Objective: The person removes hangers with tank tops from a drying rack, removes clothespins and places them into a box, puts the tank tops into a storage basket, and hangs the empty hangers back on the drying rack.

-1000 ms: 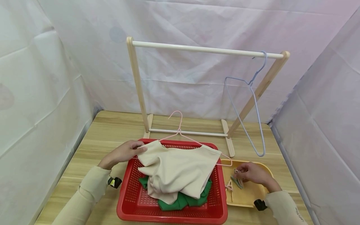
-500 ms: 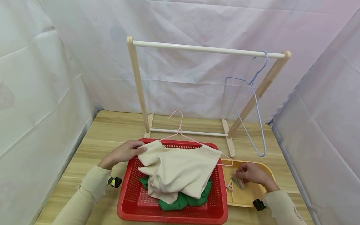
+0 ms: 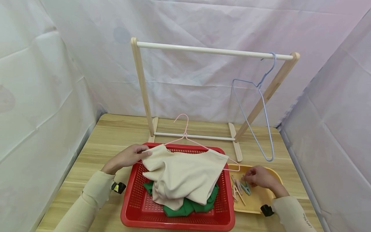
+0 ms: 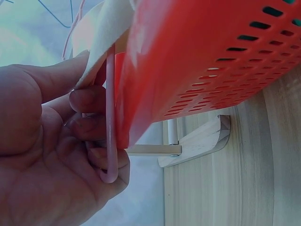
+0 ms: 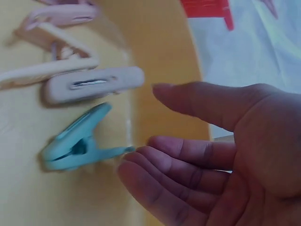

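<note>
My left hand [image 3: 130,157] pinches the left shoulder of a cream shirt [image 3: 185,177], thumb on the cloth. The shirt is on a pink hanger [image 3: 185,135], whose end [image 4: 110,117] runs beside my curled fingers in the left wrist view. Shirt and hanger lie across a red basket [image 3: 176,226], over a green cloth [image 3: 188,207]. My right hand [image 3: 261,177] is over the yellow tray [image 3: 258,203], thumb and fingers apart with nothing between them. Close to the fingertips lie a turquoise clothespin [image 5: 75,146] and a pale one [image 5: 96,84]; several more clothespins are beside them.
A wooden rack with a white top bar [image 3: 214,50] stands behind the basket. From its right end hangs a bare blue hanger [image 3: 268,125]. Fabric walls [image 3: 95,64] enclose the wooden table [image 3: 107,135] at the back and both sides.
The clothespins in the tray have shifted and lie spread out differently. My right hand has let go of the clothespin at its fingertips. My left hand, shirt and basket stay put.
</note>
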Motion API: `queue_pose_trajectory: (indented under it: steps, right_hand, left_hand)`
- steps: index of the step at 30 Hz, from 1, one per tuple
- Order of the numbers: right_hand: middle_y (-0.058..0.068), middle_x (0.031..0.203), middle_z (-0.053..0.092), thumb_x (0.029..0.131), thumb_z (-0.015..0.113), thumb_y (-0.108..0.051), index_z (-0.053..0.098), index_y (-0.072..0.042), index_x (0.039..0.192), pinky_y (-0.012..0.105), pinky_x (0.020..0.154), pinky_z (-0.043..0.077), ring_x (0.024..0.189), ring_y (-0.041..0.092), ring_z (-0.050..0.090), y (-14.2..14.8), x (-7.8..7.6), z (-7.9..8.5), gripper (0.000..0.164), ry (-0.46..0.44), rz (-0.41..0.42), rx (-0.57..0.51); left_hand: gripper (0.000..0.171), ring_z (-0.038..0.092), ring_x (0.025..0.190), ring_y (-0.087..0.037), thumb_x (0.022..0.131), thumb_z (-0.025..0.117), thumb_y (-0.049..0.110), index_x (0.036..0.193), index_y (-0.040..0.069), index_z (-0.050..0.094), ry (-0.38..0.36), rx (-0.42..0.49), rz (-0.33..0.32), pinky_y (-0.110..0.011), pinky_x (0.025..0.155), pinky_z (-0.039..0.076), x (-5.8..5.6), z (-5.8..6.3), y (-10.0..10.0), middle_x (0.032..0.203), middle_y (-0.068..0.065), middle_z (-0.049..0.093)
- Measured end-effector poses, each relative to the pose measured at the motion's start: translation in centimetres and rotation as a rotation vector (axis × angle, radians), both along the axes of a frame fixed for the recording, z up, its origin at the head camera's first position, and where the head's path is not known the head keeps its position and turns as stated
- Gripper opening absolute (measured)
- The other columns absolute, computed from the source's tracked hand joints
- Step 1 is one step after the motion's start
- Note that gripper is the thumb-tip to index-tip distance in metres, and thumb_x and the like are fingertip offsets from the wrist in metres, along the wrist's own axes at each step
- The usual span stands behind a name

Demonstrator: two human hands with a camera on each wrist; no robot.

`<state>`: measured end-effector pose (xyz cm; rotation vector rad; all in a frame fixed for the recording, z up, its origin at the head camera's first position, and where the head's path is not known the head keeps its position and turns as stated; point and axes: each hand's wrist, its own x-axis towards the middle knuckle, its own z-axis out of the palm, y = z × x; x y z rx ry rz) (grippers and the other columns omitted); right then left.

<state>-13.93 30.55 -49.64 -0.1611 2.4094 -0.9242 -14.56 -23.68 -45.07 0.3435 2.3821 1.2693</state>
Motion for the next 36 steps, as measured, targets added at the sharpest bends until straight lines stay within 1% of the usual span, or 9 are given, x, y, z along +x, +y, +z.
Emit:
queue_pose_trajectory:
  steps: [6,9,13,16,19,21,23,26,36]
  right_hand:
    - [0.013,0.082,0.065,0.099,0.061,-0.015,0.067,0.004,0.094,0.031,0.059,0.058,0.069,0.019,0.063,-0.6,-0.5,1.5,0.02,0.17,-0.057,-0.028]
    - [0.015,0.084,0.064,0.102,0.057,-0.021,0.066,0.003,0.099,0.031,0.062,0.058,0.071,0.02,0.063,-1.2,-0.8,2.4,0.025,0.227,-0.119,-0.044]
    - [0.013,0.085,0.064,0.103,0.055,-0.026,0.066,0.001,0.102,0.03,0.062,0.056,0.071,0.023,0.064,-2.5,-1.2,3.6,0.029,0.311,-0.144,-0.1]
    - [0.009,0.081,0.066,0.101,0.059,-0.02,0.069,0.0,0.099,0.026,0.057,0.053,0.067,0.019,0.064,-3.9,-1.3,4.1,0.022,0.474,-0.103,-0.128]
    - [0.005,0.079,0.068,0.097,0.063,-0.012,0.071,-0.003,0.095,0.024,0.057,0.052,0.065,0.012,0.062,-5.5,-1.3,4.3,0.012,0.669,-0.046,-0.13]
    - [0.002,0.08,0.069,0.095,0.065,-0.01,0.073,-0.006,0.094,0.024,0.06,0.053,0.066,0.007,0.062,-6.5,-1.4,4.5,0.008,0.751,-0.018,-0.135]
    - [-0.001,0.083,0.069,0.095,0.066,-0.01,0.073,-0.009,0.094,0.025,0.065,0.054,0.069,0.005,0.06,-7.4,-1.5,4.8,0.007,0.761,0.007,-0.145]
    - [-0.003,0.088,0.068,0.096,0.066,-0.012,0.072,-0.011,0.096,0.026,0.067,0.055,0.073,0.007,0.06,-8.8,-1.7,5.3,0.006,0.729,0.043,-0.158]
    - [0.001,0.092,0.069,0.095,0.067,-0.014,0.072,-0.009,0.098,0.028,0.07,0.055,0.079,0.012,0.062,-13.1,-3.3,6.5,0.008,0.694,0.155,-0.186]
  left_hand:
    - [0.022,0.055,0.079,-0.019,0.101,0.058,0.027,0.091,0.009,0.064,0.002,0.0,-0.003,-0.032,0.074,0.048,0.0,0.1,0.0,0.086,-0.005,0.06]
    - [0.022,0.055,0.079,-0.019,0.101,0.058,0.028,0.09,0.009,0.064,0.005,-0.004,-0.001,-0.032,0.073,0.047,0.1,0.1,0.0,0.086,-0.005,0.06]
    - [0.022,0.055,0.079,-0.019,0.101,0.058,0.027,0.091,0.009,0.064,0.002,0.002,0.002,-0.032,0.073,0.048,0.1,0.1,0.0,0.086,-0.005,0.06]
    - [0.022,0.055,0.078,-0.019,0.101,0.058,0.027,0.09,0.009,0.064,-0.002,0.008,0.004,-0.031,0.073,0.048,0.2,0.2,0.1,0.085,-0.005,0.06]
    - [0.023,0.054,0.078,-0.019,0.101,0.058,0.027,0.09,0.009,0.064,-0.001,0.007,0.007,-0.031,0.072,0.046,0.2,0.3,0.1,0.083,-0.005,0.058]
    - [0.023,0.053,0.077,-0.019,0.101,0.058,0.028,0.089,0.009,0.064,0.001,0.005,0.009,-0.031,0.072,0.045,0.3,0.4,0.1,0.082,-0.004,0.057]
    - [0.023,0.053,0.077,-0.019,0.101,0.058,0.029,0.09,0.01,0.064,0.005,0.003,0.012,-0.03,0.072,0.044,0.3,0.4,0.1,0.082,-0.004,0.057]
    - [0.024,0.053,0.077,-0.019,0.101,0.058,0.029,0.089,0.01,0.064,0.01,0.0,0.017,-0.03,0.071,0.044,0.3,0.4,0.2,0.082,-0.004,0.057]
    - [0.024,0.054,0.077,-0.02,0.102,0.057,0.028,0.09,0.009,0.064,0.014,-0.001,0.015,-0.032,0.072,0.047,0.3,0.2,0.2,0.082,-0.005,0.058]
